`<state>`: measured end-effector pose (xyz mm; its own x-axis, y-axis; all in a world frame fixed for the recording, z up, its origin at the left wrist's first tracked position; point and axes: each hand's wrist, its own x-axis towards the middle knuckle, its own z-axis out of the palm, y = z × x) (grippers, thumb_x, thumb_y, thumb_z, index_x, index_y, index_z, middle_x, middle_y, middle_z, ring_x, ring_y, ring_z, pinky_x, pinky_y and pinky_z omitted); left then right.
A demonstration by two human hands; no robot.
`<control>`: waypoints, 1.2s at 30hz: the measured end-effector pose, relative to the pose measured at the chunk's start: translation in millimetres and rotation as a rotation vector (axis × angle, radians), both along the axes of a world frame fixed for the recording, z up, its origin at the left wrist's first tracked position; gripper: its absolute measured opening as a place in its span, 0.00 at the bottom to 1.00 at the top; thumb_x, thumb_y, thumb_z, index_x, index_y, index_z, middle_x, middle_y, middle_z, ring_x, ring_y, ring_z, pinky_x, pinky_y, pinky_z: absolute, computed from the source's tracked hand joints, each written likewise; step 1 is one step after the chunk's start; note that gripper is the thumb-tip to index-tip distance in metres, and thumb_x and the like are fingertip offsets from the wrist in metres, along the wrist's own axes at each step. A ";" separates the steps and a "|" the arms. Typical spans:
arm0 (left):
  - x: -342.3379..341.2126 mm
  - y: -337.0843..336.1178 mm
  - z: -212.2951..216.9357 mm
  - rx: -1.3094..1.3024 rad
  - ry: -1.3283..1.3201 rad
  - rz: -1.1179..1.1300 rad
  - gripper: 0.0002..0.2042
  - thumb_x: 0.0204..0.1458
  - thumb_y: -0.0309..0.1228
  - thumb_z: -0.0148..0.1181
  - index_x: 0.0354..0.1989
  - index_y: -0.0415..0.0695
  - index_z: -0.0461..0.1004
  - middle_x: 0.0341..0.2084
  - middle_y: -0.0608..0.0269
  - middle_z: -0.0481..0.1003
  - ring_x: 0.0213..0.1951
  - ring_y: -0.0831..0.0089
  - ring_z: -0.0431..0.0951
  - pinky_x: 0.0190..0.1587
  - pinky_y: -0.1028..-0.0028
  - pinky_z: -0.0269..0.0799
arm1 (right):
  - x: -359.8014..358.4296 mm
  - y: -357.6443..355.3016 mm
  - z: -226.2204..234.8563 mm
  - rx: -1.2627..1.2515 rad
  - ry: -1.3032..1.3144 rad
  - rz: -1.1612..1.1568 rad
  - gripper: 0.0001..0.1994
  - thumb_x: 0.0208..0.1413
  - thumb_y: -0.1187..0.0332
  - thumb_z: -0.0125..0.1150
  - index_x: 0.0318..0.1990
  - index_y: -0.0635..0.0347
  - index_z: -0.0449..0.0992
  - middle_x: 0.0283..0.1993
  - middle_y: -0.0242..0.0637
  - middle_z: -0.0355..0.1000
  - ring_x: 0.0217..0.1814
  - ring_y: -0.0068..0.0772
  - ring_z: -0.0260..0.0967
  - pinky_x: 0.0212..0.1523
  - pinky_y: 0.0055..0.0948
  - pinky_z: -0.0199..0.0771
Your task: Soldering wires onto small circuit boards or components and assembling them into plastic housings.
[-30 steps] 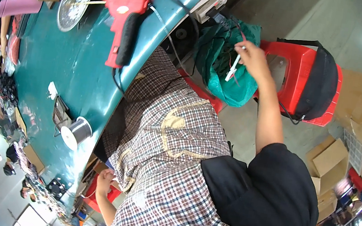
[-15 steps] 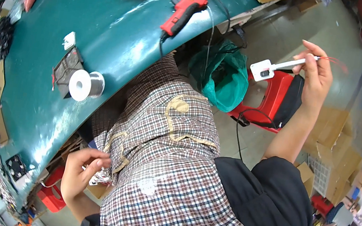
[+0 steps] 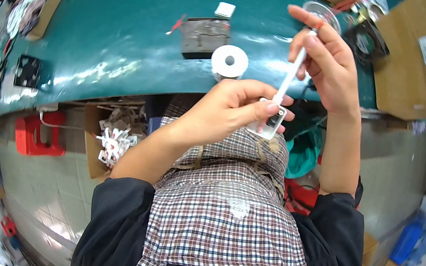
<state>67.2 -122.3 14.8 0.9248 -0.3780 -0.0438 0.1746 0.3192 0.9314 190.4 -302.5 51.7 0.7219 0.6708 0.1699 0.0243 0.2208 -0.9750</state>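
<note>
White plastic stick (image 3: 288,82) with a small flat rectangular head sits in both hands, held up over the lap just in front of the glossy teal counter (image 3: 128,34). Left hand (image 3: 234,108) has its grip pinched narrow around the boxy head, right hand (image 3: 329,62) grips the thin stem near the top. A white solder spool (image 3: 229,61), round with a hole, stands beside a grey square plate (image 3: 204,35).

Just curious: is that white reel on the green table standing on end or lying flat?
Lying flat: the white reel shows its round face and centre hole upward.
</note>
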 end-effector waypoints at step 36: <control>26.6 61.6 -83.4 0.175 0.073 0.531 0.13 0.61 0.33 0.60 0.51 0.40 0.79 0.36 0.68 0.75 0.38 0.79 0.78 0.41 0.77 0.77 | -60.0 75.8 -78.6 -0.707 -0.692 -0.347 0.10 0.41 0.75 0.75 0.30 0.63 0.78 0.28 0.36 0.71 0.29 0.32 0.71 0.28 0.28 0.69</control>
<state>93.7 -60.7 -68.6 0.9783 0.1569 -0.1351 0.0981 0.2230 0.9699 130.4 -226.8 -26.9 0.7887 0.5528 0.2688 0.5786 -0.5201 -0.6283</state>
